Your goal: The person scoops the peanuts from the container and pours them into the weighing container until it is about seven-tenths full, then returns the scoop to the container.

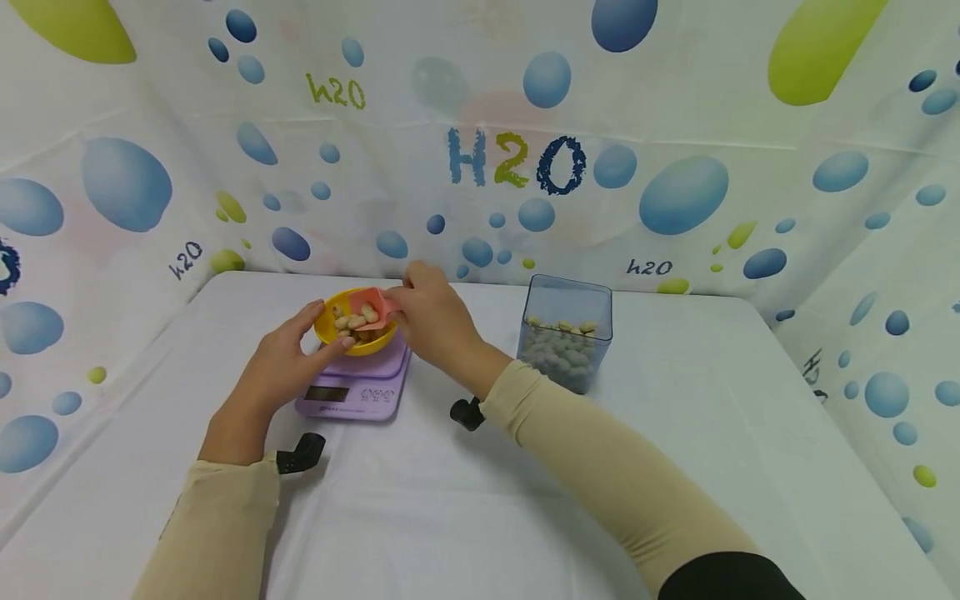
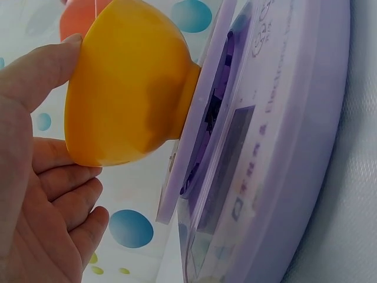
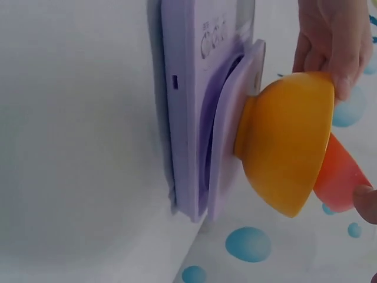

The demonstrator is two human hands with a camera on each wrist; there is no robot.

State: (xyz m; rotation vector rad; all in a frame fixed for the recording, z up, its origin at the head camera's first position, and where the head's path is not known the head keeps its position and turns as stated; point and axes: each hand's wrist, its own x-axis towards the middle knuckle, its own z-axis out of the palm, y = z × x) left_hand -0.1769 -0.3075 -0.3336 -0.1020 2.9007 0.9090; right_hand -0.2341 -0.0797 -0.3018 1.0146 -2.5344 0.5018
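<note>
A yellow bowl [image 2: 129, 82] stands on the plate of a lilac kitchen scale [image 1: 358, 398], with peanuts in their shells [image 1: 347, 322] inside it. My left hand [image 1: 279, 367] holds the bowl by its rim, thumb on the near side and fingers at the left. From the right, my right hand [image 1: 438, 321] grips a coral-pink scoop [image 1: 372, 305], tilted over the bowl with some peanuts in or against it. The right wrist view shows the scoop dipping past the bowl's rim, with a fingertip on it.
Right of the scale is a clear bluish square container [image 1: 566, 333], partly filled with peanuts. A white cloth [image 1: 450, 517] covers the table. Behind and at the sides hangs a white curtain [image 1: 480, 225] printed with blue and green drops.
</note>
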